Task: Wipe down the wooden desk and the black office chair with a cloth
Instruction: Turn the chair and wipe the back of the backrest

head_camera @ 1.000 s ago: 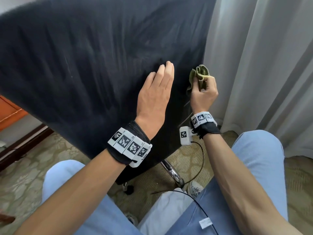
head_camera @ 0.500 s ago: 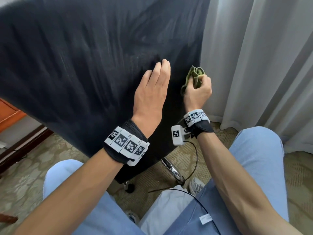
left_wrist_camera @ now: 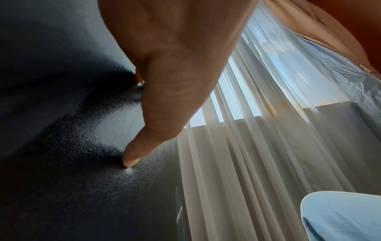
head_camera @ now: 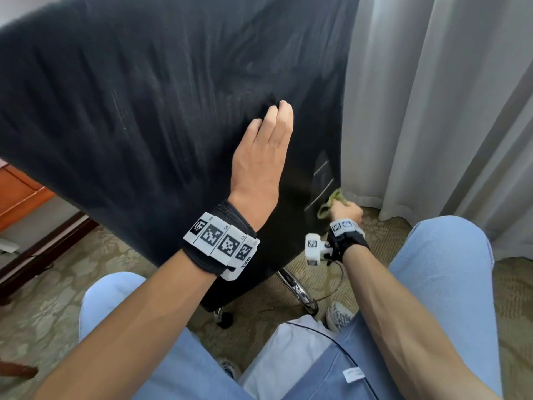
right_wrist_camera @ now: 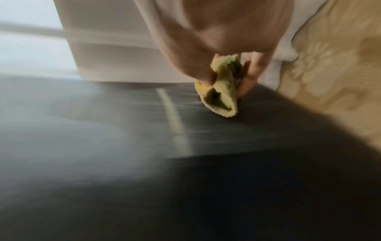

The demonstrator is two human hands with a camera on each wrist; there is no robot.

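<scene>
- The right hand [head_camera: 347, 212] reaches low with the arm stretched out, its grip closed: thumb and fingers [right_wrist_camera: 250, 78] pinch a bunched green cloth [right_wrist_camera: 221, 91].
- The cloth's free end touches the black office chair [head_camera: 173, 111] at the lower right edge of its back, just beside the pale curtain [head_camera: 432, 96].
- The left hand [head_camera: 259, 157] is up and to the left of that grip, flat with fingers straight and together, holding nothing.
- Its fingertips [left_wrist_camera: 129, 160] press into the chair back's textured black surface.
- Below both forearms are light blue trousers [head_camera: 444, 267] and patterned carpet [head_camera: 43, 298].
</scene>
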